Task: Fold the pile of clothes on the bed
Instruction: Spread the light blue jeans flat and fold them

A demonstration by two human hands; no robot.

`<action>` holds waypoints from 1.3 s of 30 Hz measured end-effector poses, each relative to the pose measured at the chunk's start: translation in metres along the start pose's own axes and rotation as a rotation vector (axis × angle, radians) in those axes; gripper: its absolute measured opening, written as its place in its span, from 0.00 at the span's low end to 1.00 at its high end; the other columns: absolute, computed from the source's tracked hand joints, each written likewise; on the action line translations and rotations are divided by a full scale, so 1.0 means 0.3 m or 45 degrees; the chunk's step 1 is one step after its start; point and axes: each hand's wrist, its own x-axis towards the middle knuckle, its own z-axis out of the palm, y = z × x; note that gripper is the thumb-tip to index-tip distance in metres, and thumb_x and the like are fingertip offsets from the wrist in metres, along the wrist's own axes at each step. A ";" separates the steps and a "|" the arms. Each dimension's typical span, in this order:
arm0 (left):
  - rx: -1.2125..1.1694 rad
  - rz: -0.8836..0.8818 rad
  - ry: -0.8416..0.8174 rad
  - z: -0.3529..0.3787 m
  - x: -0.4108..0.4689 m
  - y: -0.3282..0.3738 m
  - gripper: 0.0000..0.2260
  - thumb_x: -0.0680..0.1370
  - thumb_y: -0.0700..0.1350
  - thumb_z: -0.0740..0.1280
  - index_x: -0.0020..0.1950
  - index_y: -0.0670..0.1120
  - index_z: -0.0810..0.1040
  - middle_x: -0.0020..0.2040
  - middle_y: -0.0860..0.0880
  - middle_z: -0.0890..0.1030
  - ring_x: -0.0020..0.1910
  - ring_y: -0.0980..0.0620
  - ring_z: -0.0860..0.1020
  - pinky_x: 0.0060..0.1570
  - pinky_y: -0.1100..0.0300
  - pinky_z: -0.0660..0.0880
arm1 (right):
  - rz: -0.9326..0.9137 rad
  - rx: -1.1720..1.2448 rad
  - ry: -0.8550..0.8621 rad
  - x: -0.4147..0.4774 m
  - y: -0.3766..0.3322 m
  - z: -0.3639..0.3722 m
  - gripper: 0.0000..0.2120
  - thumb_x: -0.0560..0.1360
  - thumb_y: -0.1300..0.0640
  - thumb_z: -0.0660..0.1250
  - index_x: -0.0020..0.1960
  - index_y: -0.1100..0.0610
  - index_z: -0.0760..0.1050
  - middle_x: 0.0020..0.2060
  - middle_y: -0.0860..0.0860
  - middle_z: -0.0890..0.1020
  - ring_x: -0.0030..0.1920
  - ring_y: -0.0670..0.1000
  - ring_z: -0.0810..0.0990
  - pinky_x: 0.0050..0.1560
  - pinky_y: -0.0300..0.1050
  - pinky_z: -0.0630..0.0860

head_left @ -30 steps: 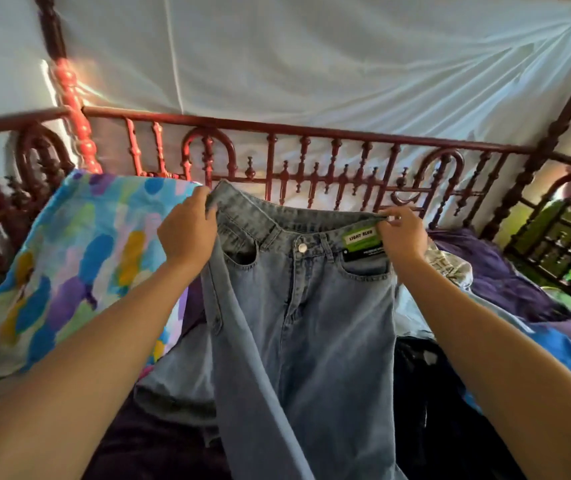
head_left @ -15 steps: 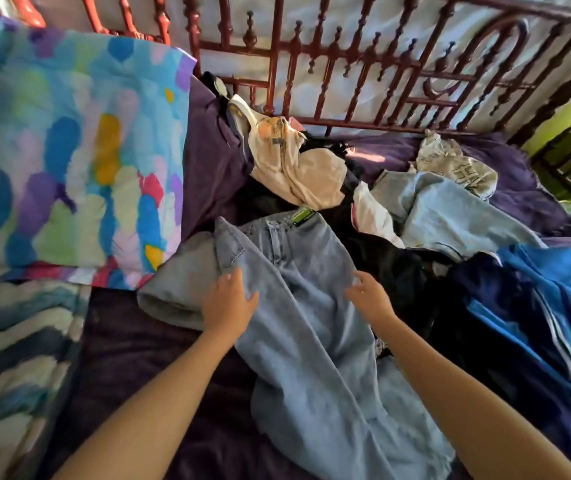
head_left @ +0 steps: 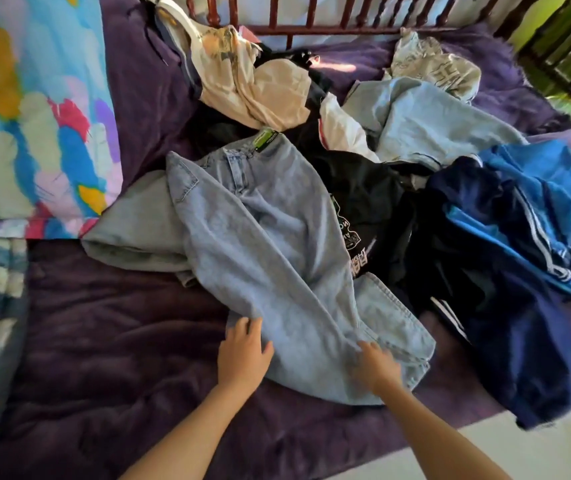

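Early stage. Jeans (head_left: 270,244) lie spread on the purple blanket (head_left: 104,341), waistband toward the pile (head_left: 415,126), legs toward the person. No fold in them yet, and no folded stack in sight. Left hand (head_left: 244,356) rests flat on the leg edge, fingers straight. Right hand (head_left: 377,368) is on the hem, too blurred to tell its grip. A grey garment (head_left: 135,223) lies under the jeans; a black shirt (head_left: 363,202) crowds the right.

A purple-covered bed (head_left: 104,341) carries light jeans (head_left: 270,244), a heap of clothes (head_left: 450,237) and a colourful pillow (head_left: 34,116).
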 end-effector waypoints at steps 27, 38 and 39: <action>-1.521 -0.966 0.299 -0.056 -0.357 0.185 0.06 0.78 0.34 0.61 0.41 0.36 0.71 0.40 0.43 0.75 0.40 0.46 0.75 0.39 0.53 0.77 | -0.709 -0.250 0.361 -0.321 0.067 0.244 0.26 0.33 0.55 0.81 0.27 0.51 0.73 0.22 0.47 0.73 0.23 0.47 0.75 0.17 0.37 0.64; -0.837 -1.196 0.475 -0.221 -0.396 -0.282 0.13 0.76 0.41 0.65 0.44 0.30 0.78 0.45 0.30 0.79 0.48 0.32 0.78 0.47 0.45 0.75 | -1.120 -0.270 -0.217 -0.607 -0.343 0.183 0.24 0.78 0.45 0.60 0.68 0.60 0.68 0.63 0.61 0.73 0.64 0.60 0.70 0.63 0.50 0.66; -0.760 -1.173 0.409 -0.229 -0.403 -0.292 0.13 0.76 0.41 0.65 0.45 0.29 0.79 0.46 0.31 0.79 0.48 0.33 0.77 0.47 0.46 0.73 | -1.042 -0.239 -0.198 -0.586 -0.352 0.167 0.24 0.78 0.45 0.59 0.69 0.59 0.67 0.65 0.60 0.71 0.66 0.59 0.68 0.64 0.50 0.65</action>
